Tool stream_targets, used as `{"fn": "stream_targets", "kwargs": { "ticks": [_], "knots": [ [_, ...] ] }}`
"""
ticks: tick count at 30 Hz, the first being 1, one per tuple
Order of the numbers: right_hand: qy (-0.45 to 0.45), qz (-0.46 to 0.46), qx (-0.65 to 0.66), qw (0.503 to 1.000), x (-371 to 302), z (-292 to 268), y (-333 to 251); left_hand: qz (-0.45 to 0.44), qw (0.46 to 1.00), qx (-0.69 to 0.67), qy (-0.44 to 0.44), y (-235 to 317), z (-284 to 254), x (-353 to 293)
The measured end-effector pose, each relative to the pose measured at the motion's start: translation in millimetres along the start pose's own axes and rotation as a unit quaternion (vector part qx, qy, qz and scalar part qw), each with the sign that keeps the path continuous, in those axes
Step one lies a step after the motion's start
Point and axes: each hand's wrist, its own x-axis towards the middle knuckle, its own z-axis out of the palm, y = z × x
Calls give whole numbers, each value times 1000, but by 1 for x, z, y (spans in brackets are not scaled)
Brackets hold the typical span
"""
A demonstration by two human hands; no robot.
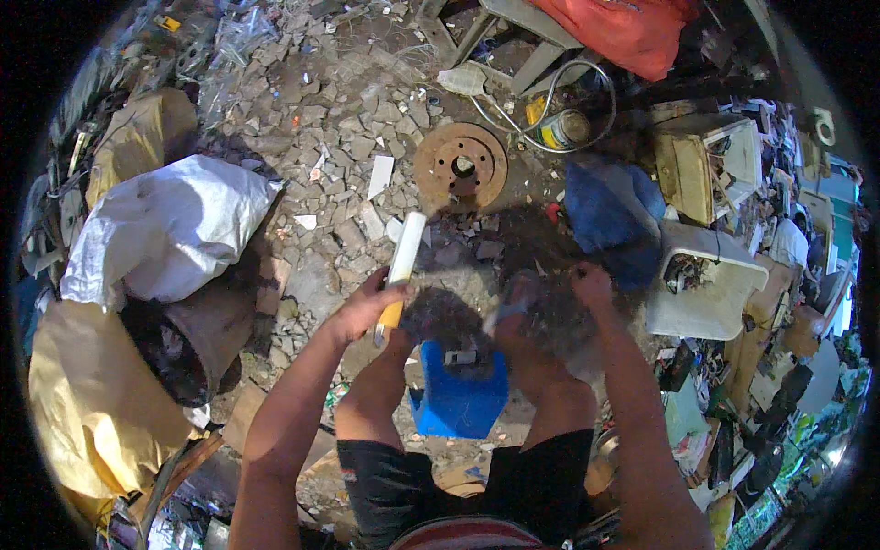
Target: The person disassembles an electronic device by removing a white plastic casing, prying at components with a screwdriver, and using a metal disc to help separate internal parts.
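Left fingers grasp rod | right fingers curled, contents unclear — rod's end clears disc

Bright light hits the white sack left of the rusty disc; shadow darkens ground on the disc's near side; edges curve.

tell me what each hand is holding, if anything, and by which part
The left hand grips a long, straight white-and-yellow object near its lower, yellow section. Whether the right hand holds anything cannot be told.
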Motion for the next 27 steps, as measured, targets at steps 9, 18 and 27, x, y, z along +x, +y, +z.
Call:
{"fn": "stream_targets", "kwargs": {
  "ticks": [9, 18, 27],
  "knots": [
    [228, -91, 14, 969, 81, 23, 95, 105, 984, 119, 78, -9, 19, 256],
    [335, -129, -246, 900, 82, 20, 141, 266, 884, 342, 179, 10, 30, 328],
    [147, -187, -529, 814, 126, -8, 205, 129, 801, 491, 317, 2, 49, 302]
  ]
}}
